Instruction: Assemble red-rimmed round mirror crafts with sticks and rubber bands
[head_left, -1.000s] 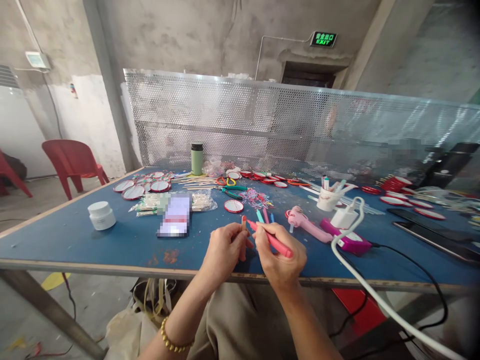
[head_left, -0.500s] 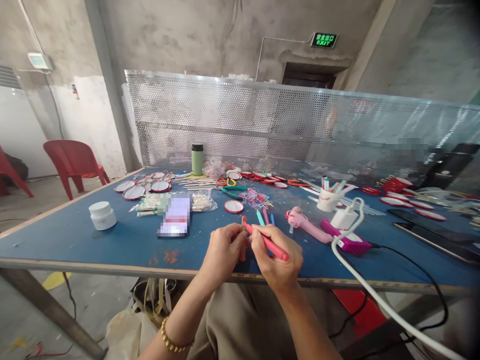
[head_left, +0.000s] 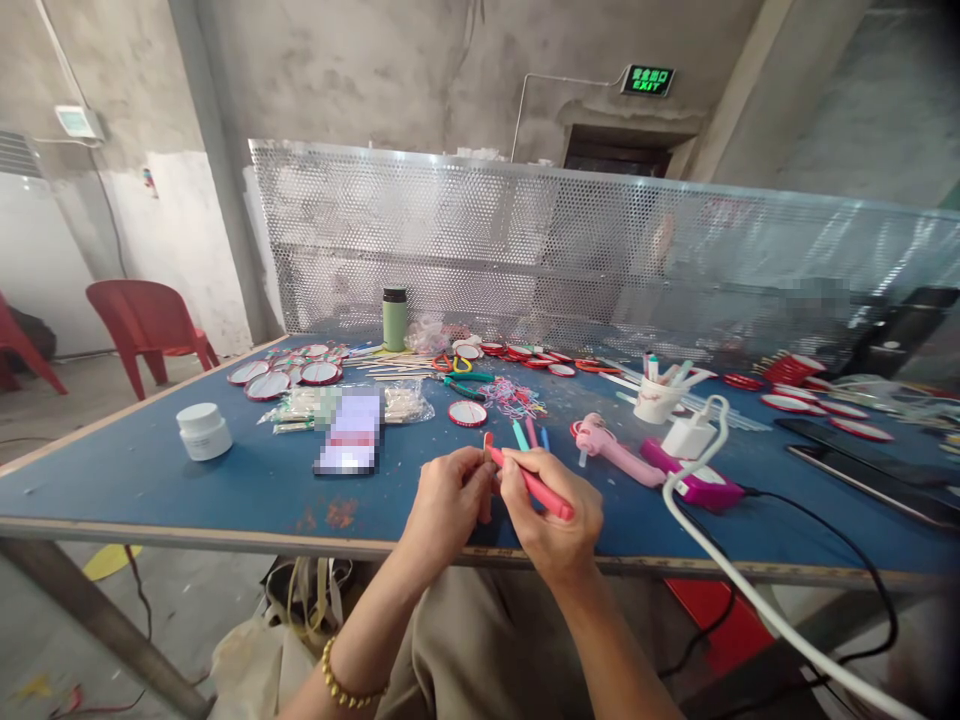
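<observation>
My right hand (head_left: 553,515) grips a red pen-shaped tool (head_left: 538,489), its tip pointing left at a small stick (head_left: 488,446) pinched upright in my left hand (head_left: 448,503). Both hands hover over the near edge of the blue table (head_left: 187,480), almost touching each other. Just beyond them lie a few loose coloured sticks (head_left: 529,433) in teal, pink and blue, and a round red-rimmed badge (head_left: 467,412).
A white jar (head_left: 203,431) stands at the left and a green flask (head_left: 394,318) at the back. Red-rimmed discs (head_left: 285,376), pliers (head_left: 461,385), a pink handheld device (head_left: 611,448), a white cup (head_left: 656,398), a charger with thick white cable (head_left: 694,435) and phones (head_left: 862,465) crowd the table. A perforated metal screen (head_left: 600,250) runs behind.
My right hand and the red tool have shifted slightly left, bringing the tip closer to the stick in my left hand. The left hand stays nearly still.
</observation>
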